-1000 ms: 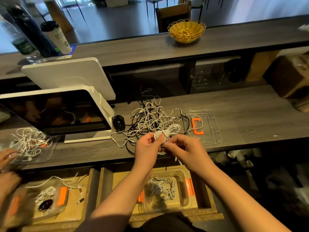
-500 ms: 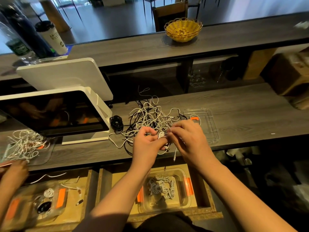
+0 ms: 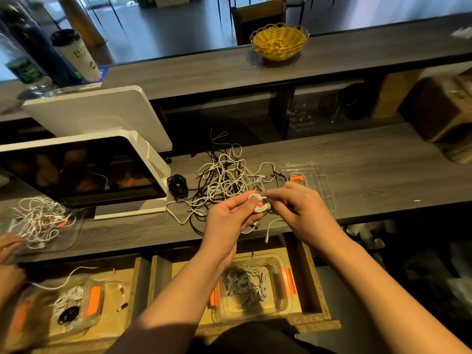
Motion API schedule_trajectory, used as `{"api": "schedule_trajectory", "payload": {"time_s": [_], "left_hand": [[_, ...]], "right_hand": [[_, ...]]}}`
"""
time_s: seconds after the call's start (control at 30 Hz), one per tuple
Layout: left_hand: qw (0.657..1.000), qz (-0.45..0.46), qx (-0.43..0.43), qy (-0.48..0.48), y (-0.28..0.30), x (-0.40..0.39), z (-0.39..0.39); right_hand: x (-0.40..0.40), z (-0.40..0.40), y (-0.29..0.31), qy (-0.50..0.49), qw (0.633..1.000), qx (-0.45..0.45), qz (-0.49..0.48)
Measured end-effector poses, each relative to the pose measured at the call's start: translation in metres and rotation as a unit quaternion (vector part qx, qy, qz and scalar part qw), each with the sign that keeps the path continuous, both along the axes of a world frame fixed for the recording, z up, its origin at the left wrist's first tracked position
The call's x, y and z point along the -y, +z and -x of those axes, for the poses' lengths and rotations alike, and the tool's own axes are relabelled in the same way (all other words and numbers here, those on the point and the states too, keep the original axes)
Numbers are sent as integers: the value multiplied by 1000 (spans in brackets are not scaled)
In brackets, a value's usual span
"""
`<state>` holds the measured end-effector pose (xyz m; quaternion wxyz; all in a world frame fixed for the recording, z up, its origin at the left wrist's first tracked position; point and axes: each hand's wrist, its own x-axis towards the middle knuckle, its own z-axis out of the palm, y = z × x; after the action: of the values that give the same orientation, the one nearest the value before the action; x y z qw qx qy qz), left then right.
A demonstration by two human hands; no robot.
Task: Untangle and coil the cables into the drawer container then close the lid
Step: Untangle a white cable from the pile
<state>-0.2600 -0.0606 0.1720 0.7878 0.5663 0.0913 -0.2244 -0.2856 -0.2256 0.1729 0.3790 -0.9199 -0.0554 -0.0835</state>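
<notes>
My left hand (image 3: 227,221) grips a small coiled white cable (image 3: 260,203) above the counter's front edge. My right hand (image 3: 298,210) pinches a strand at the top of that coil; two loose ends with plugs hang below. Behind the hands lies a tangle of white and black cables (image 3: 227,180) on the counter. A clear lid with an orange clip (image 3: 323,182) rests to the right of the tangle. Below, in the open drawer, a clear container with orange latches (image 3: 282,300) holds several coiled cables.
A white point-of-sale screen (image 3: 84,172) stands at the left. A coiled black cable (image 3: 177,185) sits beside it. Another person's hands (image 3: 7,249) work at a second cable tray (image 3: 69,236) and drawer container (image 3: 76,302) at far left. A yellow basket (image 3: 279,42) sits on the upper shelf.
Both hands stayed close together over the counter edge, turning the coil. The bundle looks smaller and tighter than a second ago, and my right hand now pinches a strand at its top.
</notes>
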Motion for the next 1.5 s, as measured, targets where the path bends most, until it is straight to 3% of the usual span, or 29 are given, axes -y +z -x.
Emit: {"api": "schedule_trajectory", "payload": {"time_s": [0.33,0.73,0.87,1.03,1.3,1.5], "left_hand": [[997,-76,-20,9,-7,-7,-3],[963,-224,143,-45,-11,-23,-3],[963,-215,152,-57,-10,-26,-4],[965,-199,159,-69,-8,-28,-3],[956,-196,169,-135,-7,-30,-1],[964,-157,168,-137,-8,-29,5]], "right_hand": [[-8,9,2,42,998,19,47],[-32,12,16,58,991,-97,76],[-30,12,19,56,990,-93,87],[-22,13,12,68,994,0,90],[-9,9,14,135,980,-139,-51],[-4,12,10,143,963,-157,-163]]}}
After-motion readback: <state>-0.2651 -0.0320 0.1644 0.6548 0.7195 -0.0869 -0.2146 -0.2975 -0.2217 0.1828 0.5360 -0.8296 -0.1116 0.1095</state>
